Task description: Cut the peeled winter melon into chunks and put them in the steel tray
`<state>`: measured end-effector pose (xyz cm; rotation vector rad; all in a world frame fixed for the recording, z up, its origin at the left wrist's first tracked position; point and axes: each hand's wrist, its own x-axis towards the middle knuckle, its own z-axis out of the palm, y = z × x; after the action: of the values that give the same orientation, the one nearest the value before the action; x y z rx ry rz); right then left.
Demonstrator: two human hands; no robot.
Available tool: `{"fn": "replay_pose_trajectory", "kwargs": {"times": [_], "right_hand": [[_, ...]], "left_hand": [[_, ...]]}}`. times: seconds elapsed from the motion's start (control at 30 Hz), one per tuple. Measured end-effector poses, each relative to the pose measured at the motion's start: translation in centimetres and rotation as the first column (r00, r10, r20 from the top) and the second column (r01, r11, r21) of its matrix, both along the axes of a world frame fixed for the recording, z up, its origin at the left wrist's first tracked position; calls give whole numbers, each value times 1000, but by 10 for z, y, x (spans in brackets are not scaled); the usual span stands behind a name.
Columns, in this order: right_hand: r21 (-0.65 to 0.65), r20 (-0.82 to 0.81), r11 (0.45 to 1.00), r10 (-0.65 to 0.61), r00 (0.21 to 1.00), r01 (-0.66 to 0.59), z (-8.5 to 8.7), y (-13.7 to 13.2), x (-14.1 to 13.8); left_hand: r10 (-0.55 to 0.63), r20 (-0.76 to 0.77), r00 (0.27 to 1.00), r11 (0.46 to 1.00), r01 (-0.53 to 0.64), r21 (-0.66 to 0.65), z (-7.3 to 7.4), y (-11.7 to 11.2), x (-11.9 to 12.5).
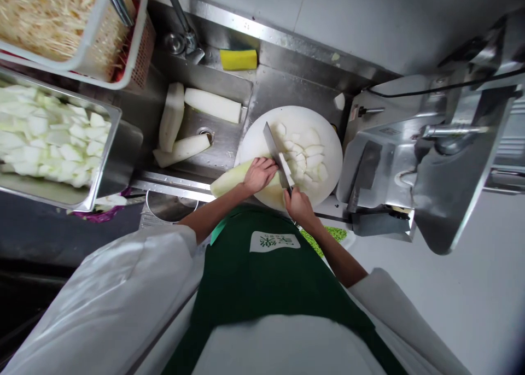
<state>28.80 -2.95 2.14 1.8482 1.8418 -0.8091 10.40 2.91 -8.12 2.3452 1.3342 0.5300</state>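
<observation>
Your green apron (pixel 250 287) sits nearest. Your left hand (pixel 261 174) clasps the peeled gourd (pixel 230 179), which overhangs the left edge of the round cutting board (pixel 255 142); your right hand (pixel 299 204) grips the kitchen knife (pixel 273 142), cut slices (pixel 315 160) lying toward the right edge.

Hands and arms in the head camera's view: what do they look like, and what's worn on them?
They're a person's own: the left hand and right hand are ungloved, with ordinary fingers. The forearms are bare too. Loose, plain white sleeves cover the arms higher up. No cables show on them.
</observation>
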Motion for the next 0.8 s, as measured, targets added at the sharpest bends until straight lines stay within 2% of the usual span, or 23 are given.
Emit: {"fn": "replay_pose_trajectory", "kwargs": {"times": [0.1, 0.17, 0.4, 0.5, 0.6, 0.7, 0.8], "right_hand": [[37, -1, 999, -4, 1000, 4, -20, 12, -10], [55, -5, 998, 13, 1000, -13, -19, 14, -9], [48, 10, 998, 39, 999, -39, 31, -12, 12], [4, -2, 999, 44, 999, -44, 40, -19, 13], [-25, -5, 999, 26, 1000, -26, 29, -11, 5], [-6, -17, 1000, -2, 1000, 2, 7, 2, -8], [25, -36, 999, -20, 999, 21, -15, 8, -17]], "left_hand": [[-4, 42, 999, 1000, 4, -1, -3, -1, -4], [-4, 58, 998, 1000, 3, 1, -4, -1, -6], [-11, 26, 1000, 999, 10, 35, -2, -2, -4], [-9, 19, 1000, 999, 8, 39, -4, -2, -4], [-7, 28, 1000, 1000, 7, 19, -5, 0, -3], [-17, 33, 999, 999, 18, -28, -2, 1, -5], [2, -14, 1000, 997, -3, -78, 6, -9, -17]]}}
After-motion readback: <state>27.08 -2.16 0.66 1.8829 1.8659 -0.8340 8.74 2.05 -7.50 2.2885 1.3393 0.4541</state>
